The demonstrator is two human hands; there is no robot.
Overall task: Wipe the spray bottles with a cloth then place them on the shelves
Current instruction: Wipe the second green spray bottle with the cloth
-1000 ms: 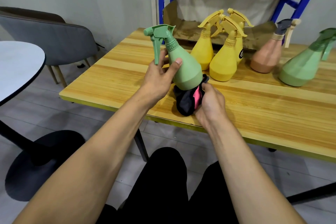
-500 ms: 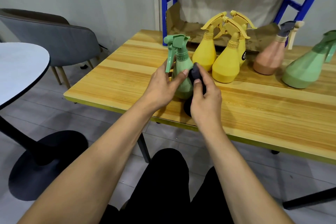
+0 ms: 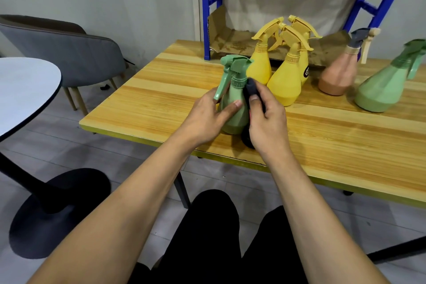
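A green spray bottle (image 3: 233,99) stands upright near the front edge of the wooden table (image 3: 334,140). My left hand (image 3: 205,120) grips its body from the left, thumb across the front. My right hand (image 3: 267,120) holds a black cloth (image 3: 251,86) and presses it against the bottle's right side, just below the neck. Part of the cloth hangs under my right palm. Behind stand three yellow spray bottles (image 3: 285,83), a pink spray bottle (image 3: 338,76) and another green spray bottle (image 3: 382,90).
A blue metal shelf frame (image 3: 206,9) rises behind the table, with cardboard (image 3: 230,44) lying on its low shelf. A grey chair (image 3: 69,53) and a round white table (image 3: 23,90) with a black base stand to the left. My legs are below the table's edge.
The green bottle went from tilted to upright. My right hand moved the cloth from the bottle's base up to its shoulder by the neck.
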